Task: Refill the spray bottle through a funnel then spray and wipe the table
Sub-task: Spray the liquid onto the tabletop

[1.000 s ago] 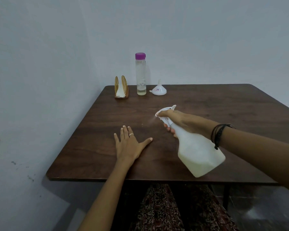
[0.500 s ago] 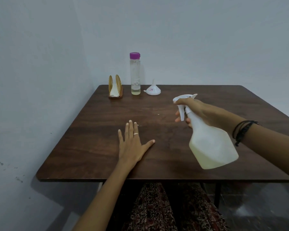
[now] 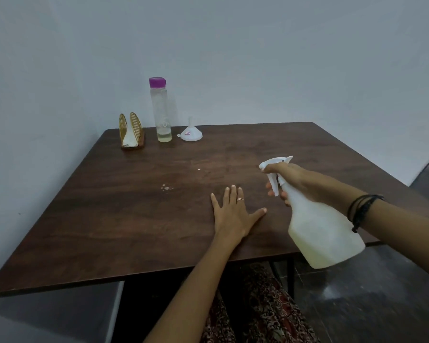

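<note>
My right hand (image 3: 291, 180) grips the neck of a white spray bottle (image 3: 322, 233), held tilted above the table's near right part, with its nozzle aimed left and fingers on the trigger. My left hand (image 3: 233, 215) lies flat and open on the dark wooden table (image 3: 109, 219), just left of the bottle. A small patch of droplets (image 3: 166, 187) sits on the wood to the left of that hand. At the back left stand a clear bottle with a purple cap (image 3: 161, 110), nearly empty, and a white funnel (image 3: 190, 133) resting mouth down.
A gold napkin holder with white tissue (image 3: 131, 132) stands at the table's back left corner. Pale walls close in behind and to the left. My patterned clothing (image 3: 258, 313) shows below the near table edge, and dark floor lies to the right.
My right hand has carried the spray bottle to the right, away from the table's middle. My left hand has stayed flat on the wood. Droplets now show on the wood.
</note>
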Demonstrator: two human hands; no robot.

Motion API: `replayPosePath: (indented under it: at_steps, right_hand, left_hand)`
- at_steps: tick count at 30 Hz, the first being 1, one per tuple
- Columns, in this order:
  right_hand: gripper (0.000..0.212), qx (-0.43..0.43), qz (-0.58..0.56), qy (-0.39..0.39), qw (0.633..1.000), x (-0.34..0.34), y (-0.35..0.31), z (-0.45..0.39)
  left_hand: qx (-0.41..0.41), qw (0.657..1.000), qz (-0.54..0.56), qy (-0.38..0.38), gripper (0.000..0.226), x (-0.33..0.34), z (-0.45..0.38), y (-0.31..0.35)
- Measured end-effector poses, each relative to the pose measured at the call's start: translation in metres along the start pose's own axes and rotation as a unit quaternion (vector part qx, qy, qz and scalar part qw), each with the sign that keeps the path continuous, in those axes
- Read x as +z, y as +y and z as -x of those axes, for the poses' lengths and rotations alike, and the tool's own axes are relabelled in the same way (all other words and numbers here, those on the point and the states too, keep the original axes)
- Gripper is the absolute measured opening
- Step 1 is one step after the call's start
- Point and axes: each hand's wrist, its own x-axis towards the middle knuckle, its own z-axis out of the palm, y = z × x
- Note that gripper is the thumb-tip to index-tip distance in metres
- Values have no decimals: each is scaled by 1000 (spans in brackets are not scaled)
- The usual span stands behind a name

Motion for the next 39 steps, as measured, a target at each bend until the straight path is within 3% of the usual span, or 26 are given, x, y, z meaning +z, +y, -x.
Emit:
replayPosePath:
  at_steps: [8,15,23,29,35,39]
  right_hand:
    - [38,16,-32,-21,999,9,3,-3]
    - [44,-48,24,-29,998,-2,-14,-2]
    - [25,-134,-10,9,991,-12,-47,-10]
    - [45,-213,50,-70,973,-20,-64,-18]
    - [42,-246,33,-193,949,-14,-71,-34]
    - [43,-285,3,-244,927,-8,-71,-45]
  left_hand:
    - [-66,997,17,30,113,-1,5,2]
    - [-65,997,35,28,112,-3,8,0]
    - [-39,995,92,17,103,-6,6,-5]
    - [-16,981,188,34,102,-12,10,-9]
    - [2,958,288,2,114,-23,6,-13]
    - [-8,913,406,-41,123,-34,-3,-16]
